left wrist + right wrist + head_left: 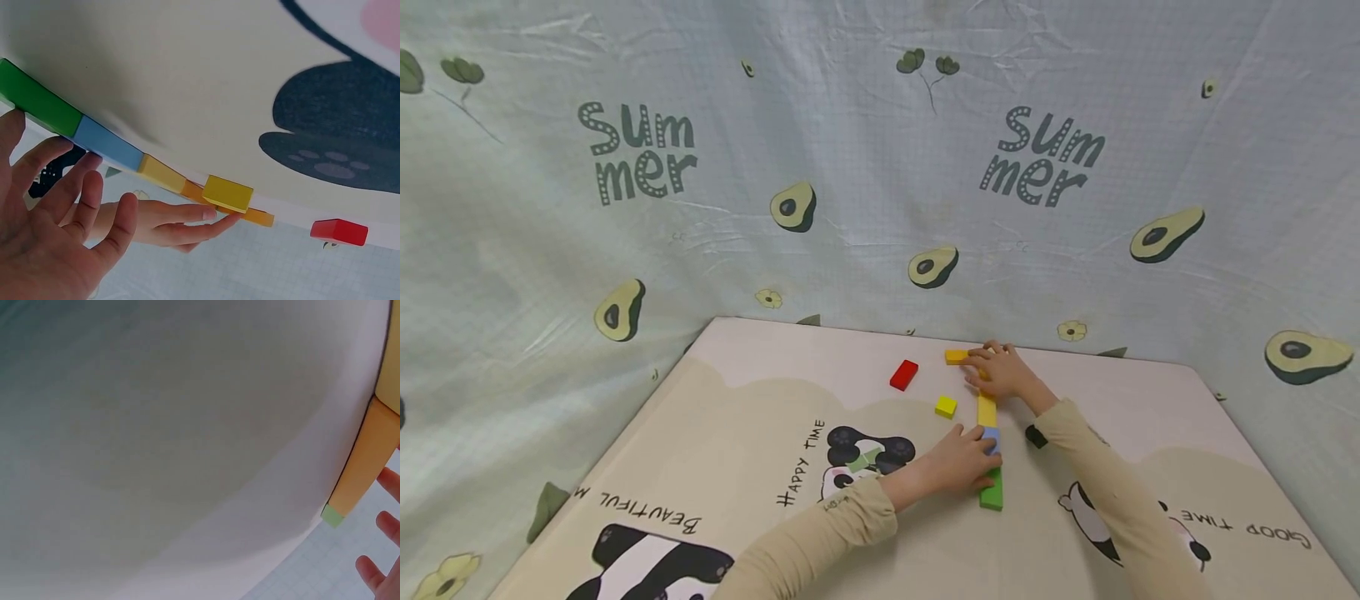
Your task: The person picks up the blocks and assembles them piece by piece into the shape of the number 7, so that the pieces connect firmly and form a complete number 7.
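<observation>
A line of toy blocks runs away from me in the head view. Nearest is a green block (992,493), followed by a blue block (992,437), a pale yellow block (987,410) and an orange block (362,459). My left hand (958,461) reaches across the green and blue blocks, its loosely spread fingers at their side in the left wrist view. Over the far part of the line lies my right hand (1000,373), fingers extended, partly hiding the orange block. One right fingertip is right at that block's edge in the right wrist view. A small light green piece (332,515) shows at its end.
Left of the line sit a small yellow block (946,407) and a red block (904,375). Another orange-yellow block (956,357) lies by the right fingertips, near the table's back edge. A printed cloth (850,150) hangs behind the panda-patterned table (760,400).
</observation>
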